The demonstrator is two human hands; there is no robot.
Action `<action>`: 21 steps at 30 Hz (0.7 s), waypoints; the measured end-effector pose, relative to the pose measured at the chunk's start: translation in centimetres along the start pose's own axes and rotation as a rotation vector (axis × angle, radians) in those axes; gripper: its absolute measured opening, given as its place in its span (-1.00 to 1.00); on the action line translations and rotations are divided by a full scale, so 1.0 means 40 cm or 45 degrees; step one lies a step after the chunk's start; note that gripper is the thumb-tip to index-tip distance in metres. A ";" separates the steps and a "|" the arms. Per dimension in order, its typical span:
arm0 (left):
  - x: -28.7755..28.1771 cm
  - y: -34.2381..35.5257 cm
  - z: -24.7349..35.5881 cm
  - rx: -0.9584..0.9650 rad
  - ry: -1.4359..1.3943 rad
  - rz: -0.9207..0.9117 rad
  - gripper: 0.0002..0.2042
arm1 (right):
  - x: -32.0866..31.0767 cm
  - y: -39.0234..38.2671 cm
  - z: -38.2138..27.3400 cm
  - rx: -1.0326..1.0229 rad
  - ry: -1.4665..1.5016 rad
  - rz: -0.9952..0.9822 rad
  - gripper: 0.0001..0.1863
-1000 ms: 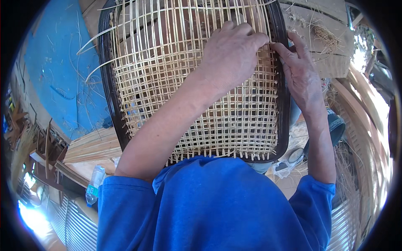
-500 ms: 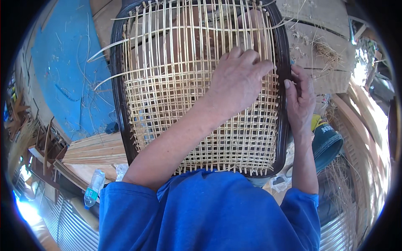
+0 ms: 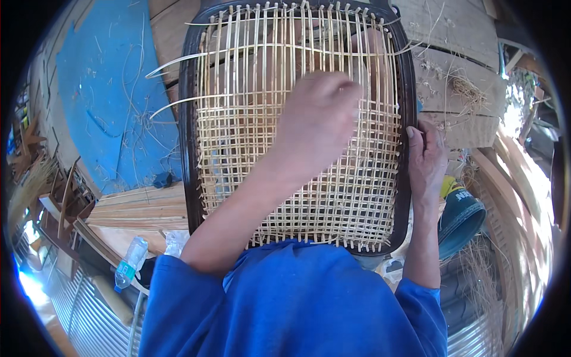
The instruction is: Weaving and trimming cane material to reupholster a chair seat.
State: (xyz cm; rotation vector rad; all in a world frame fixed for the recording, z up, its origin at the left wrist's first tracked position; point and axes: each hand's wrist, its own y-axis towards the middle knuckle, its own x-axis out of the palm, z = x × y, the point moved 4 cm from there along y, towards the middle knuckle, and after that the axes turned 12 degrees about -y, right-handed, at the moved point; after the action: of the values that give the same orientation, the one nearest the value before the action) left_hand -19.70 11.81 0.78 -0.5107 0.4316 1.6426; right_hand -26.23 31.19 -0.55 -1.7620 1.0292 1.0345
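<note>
A dark brown wooden frame (image 3: 189,143) with rounded corners stands before me, strung with pale cane strips. Its lower part is a close cane weave (image 3: 297,214); farther up, mostly lengthwise strips show, with a few crossing ones. Two loose cane ends (image 3: 169,65) stick out past the left edge. My left hand (image 3: 321,119), blurred by motion, is over the weave right of the middle, fingers curled in; whether a strip is between them is hidden. At the frame's right side my right hand (image 3: 427,160) is closed at the edge, thumb against the wood and fingers partly hidden.
A blue sheet (image 3: 107,101) littered with fibre scraps lies at the far left. Wooden boards (image 3: 140,208) and a plastic bottle (image 3: 131,263) are at the near left. On the right are a dark green bucket (image 3: 461,217) and a tangle of cane scraps (image 3: 467,89).
My left hand has shifted left from near the frame's right edge and turned more into a fist. My right hand stays at the right edge, slightly lower. The whole view has shifted slightly.
</note>
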 end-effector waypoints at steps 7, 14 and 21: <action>-0.333 -0.328 -0.117 -0.728 0.056 0.512 -0.70 | 0.019 -0.040 0.041 0.115 -0.254 -0.074 -0.56; -0.257 -0.472 -0.166 -1.384 -1.208 0.442 -0.66 | 0.049 -0.078 0.083 0.036 -0.655 -0.050 -0.50; -0.217 -0.522 -0.195 -0.945 -1.193 0.505 -0.64 | -0.006 -0.090 0.029 0.141 -0.419 -0.170 -0.49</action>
State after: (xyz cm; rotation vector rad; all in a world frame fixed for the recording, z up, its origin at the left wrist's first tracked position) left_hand 2.52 3.10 -0.60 -0.1278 -0.8476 2.1945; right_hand -23.27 33.47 0.19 -1.4882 0.7392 1.1157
